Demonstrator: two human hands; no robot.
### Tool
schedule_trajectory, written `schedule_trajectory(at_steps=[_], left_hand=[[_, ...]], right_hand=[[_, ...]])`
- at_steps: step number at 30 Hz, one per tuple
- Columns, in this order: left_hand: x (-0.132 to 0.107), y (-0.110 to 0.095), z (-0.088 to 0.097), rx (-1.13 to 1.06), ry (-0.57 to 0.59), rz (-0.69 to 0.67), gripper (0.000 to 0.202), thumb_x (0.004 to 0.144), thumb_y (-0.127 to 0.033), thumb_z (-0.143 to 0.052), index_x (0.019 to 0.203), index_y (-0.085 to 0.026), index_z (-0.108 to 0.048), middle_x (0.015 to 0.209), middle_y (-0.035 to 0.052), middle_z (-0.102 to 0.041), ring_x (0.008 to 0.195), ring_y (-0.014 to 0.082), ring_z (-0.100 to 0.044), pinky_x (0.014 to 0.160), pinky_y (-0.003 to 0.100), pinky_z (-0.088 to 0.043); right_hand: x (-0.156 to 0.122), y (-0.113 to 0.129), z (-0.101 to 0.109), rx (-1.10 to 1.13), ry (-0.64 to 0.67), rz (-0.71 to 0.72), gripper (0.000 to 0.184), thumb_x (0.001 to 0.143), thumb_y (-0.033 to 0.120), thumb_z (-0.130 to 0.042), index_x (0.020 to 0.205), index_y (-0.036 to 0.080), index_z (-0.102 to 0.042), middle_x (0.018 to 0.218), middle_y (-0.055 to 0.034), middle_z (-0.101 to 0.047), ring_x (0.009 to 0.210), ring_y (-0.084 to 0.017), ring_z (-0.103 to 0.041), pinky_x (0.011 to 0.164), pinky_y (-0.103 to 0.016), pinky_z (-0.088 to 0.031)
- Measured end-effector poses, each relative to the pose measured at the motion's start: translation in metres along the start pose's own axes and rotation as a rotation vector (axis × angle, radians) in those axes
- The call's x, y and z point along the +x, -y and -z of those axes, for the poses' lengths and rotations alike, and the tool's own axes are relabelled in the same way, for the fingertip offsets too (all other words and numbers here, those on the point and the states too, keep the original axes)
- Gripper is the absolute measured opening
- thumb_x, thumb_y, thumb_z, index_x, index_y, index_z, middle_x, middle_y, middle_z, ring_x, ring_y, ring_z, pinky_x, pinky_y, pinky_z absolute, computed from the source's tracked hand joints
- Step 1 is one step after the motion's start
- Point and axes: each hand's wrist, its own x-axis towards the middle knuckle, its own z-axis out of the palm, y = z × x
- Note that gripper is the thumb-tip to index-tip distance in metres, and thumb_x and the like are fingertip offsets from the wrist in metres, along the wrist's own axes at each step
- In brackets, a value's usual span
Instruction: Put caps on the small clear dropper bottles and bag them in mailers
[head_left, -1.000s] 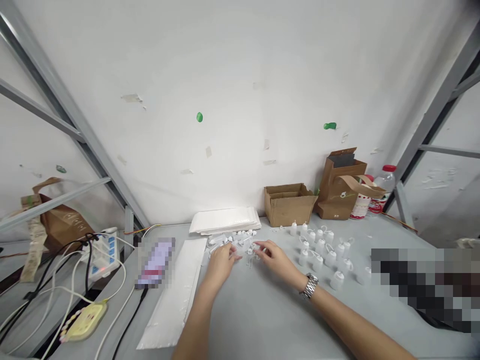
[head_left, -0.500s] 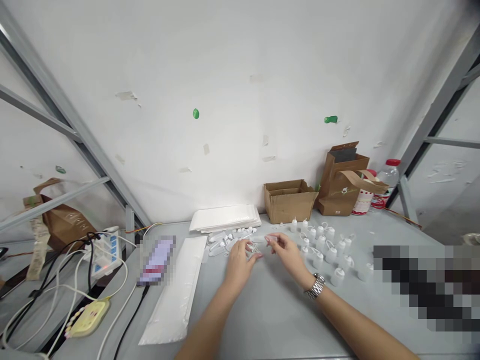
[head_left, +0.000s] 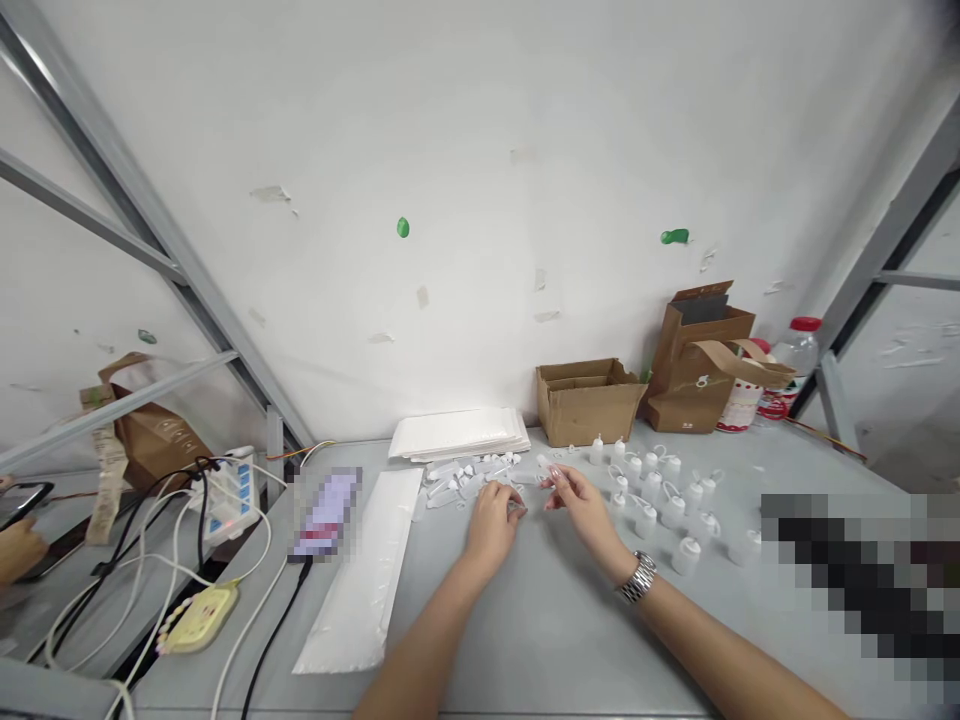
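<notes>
My right hand point(head_left: 586, 508) is closed in a pinch around a small translucent plastic piece point(head_left: 543, 462), whose pale end sticks out past the fingertips. Close beside it, my left hand point(head_left: 491, 528) rests low over the table with its fingers curled together; what they hold, if anything, is too small to make out. Just behind the left fingers lies a loose pile of clear and white small plastic parts point(head_left: 450, 482). To the right of my right hand stand several small translucent squeeze bottles point(head_left: 673, 510) with white caps, some with looped straps.
Behind the parts lie stacked white padded envelopes point(head_left: 457, 432); another white envelope point(head_left: 364, 580) lies left. A cardboard box point(head_left: 589, 405) and brown paper bag point(head_left: 686, 375) stand by the wall. A phone point(head_left: 326, 515), cables and a power strip point(head_left: 232, 500) are left. Another person's hand point(head_left: 19, 550) shows far left.
My left fingers have drawn together over the table. The plastic piece in my right hand has tipped more upright. The view has shifted left, and another person's hand with a phone has appeared.
</notes>
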Motion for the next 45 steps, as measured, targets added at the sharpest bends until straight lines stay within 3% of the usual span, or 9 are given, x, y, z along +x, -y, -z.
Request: schedule_trajectory(at_steps=[4, 7, 10, 15, 18, 29, 34, 39, 45], left_hand=[[0.002, -0.002, 0.004, -0.162, -0.068, 0.089, 0.009, 0.075, -0.016, -0.054, 0.08, -0.02, -0.059, 0.079, 0.0023, -0.062, 0.08, 0.017, -0.057, 0.078, 0.032, -0.043], [0.005, 0.0, 0.007, -0.451, -0.199, 0.21, 0.018, 0.073, -0.018, -0.055, 0.09, -0.018, -0.06, 0.077, 0.0026, -0.064, 0.071, 0.0152, -0.06, 0.069, 0.03, -0.048], [0.008, 0.001, 0.01, -0.707, -0.28, 0.258, 0.018, 0.072, -0.026, -0.056, 0.085, -0.016, -0.064, 0.083, 0.0064, -0.066, 0.069, 0.0159, -0.062, 0.061, 0.029, -0.051], [0.006, -0.004, 0.015, -1.012, -0.253, 0.287, 0.021, 0.063, -0.032, -0.067, 0.076, -0.015, -0.068, 0.082, 0.0065, -0.07, 0.076, 0.0189, -0.065, 0.077, 0.036, -0.051], [0.003, -0.008, 0.015, -1.125, -0.197, 0.298, 0.023, 0.061, -0.032, -0.07, 0.076, -0.015, -0.069, 0.084, 0.0066, -0.07, 0.082, 0.0197, -0.064, 0.083, 0.037, -0.049], [0.001, -0.015, 0.016, -1.154, -0.156, 0.236, 0.022, 0.063, -0.034, -0.071, 0.074, -0.015, -0.069, 0.082, 0.0074, -0.071, 0.086, 0.0203, -0.062, 0.088, 0.037, -0.042], [0.002, -0.016, 0.016, -1.26, -0.212, 0.33, 0.031, 0.052, -0.031, -0.078, 0.074, -0.016, -0.062, 0.074, 0.0026, -0.067, 0.08, 0.0174, -0.062, 0.082, 0.033, -0.044], [0.001, -0.016, 0.016, -1.306, -0.133, 0.374, 0.03, 0.054, -0.033, -0.077, 0.07, -0.015, -0.06, 0.07, -0.0001, -0.063, 0.07, 0.0117, -0.059, 0.076, 0.028, -0.044], [0.0, -0.017, 0.018, -1.275, -0.09, 0.401, 0.029, 0.055, -0.035, -0.077, 0.07, -0.013, -0.066, 0.071, 0.0027, -0.065, 0.071, 0.0126, -0.059, 0.078, 0.029, -0.043]], right_hand=[[0.002, -0.003, 0.002, 0.03, -0.006, -0.047, 0.049, 0.072, 0.064, -0.048, 0.091, 0.019, -0.053, 0.081, -0.0049, -0.062, 0.055, -0.016, -0.057, 0.062, -0.035, -0.049], [0.002, -0.004, 0.001, 0.013, -0.007, -0.041, 0.049, 0.071, 0.062, -0.051, 0.093, 0.019, -0.054, 0.082, -0.0053, -0.063, 0.055, -0.016, -0.057, 0.063, -0.036, -0.049], [-0.002, -0.001, -0.004, -0.02, 0.047, -0.014, 0.049, 0.067, 0.059, -0.057, 0.094, 0.018, -0.055, 0.077, -0.0038, -0.064, 0.056, -0.016, -0.057, 0.064, -0.035, -0.049], [-0.015, 0.006, -0.015, -0.049, 0.251, 0.012, 0.039, 0.072, 0.052, -0.057, 0.094, 0.02, -0.058, 0.084, -0.0032, -0.065, 0.061, -0.015, -0.058, 0.065, -0.033, -0.05], [-0.021, 0.006, -0.019, -0.09, 0.275, 0.038, 0.035, 0.078, 0.049, -0.05, 0.098, 0.021, -0.056, 0.086, -0.0029, -0.064, 0.06, -0.014, -0.057, 0.062, -0.03, -0.049], [-0.024, 0.003, -0.018, -0.35, 0.213, 0.098, 0.032, 0.085, 0.046, -0.039, 0.096, 0.02, -0.054, 0.07, -0.0001, -0.06, 0.055, -0.015, -0.053, 0.058, -0.029, -0.044], [-0.028, 0.002, -0.02, -0.41, 0.192, 0.14, 0.029, 0.085, 0.045, -0.041, 0.094, 0.021, -0.054, 0.074, -0.0016, -0.061, 0.064, -0.018, -0.055, 0.063, -0.03, -0.044], [-0.031, 0.0, -0.021, -0.51, 0.116, 0.206, 0.027, 0.086, 0.042, -0.041, 0.096, 0.022, -0.055, 0.082, -0.0045, -0.062, 0.075, -0.02, -0.054, 0.071, -0.033, -0.043], [-0.032, 0.0, -0.019, -0.63, 0.092, 0.227, 0.029, 0.086, 0.042, -0.043, 0.101, 0.021, -0.056, 0.073, -0.0051, -0.061, 0.075, -0.023, -0.053, 0.069, -0.034, -0.044]])
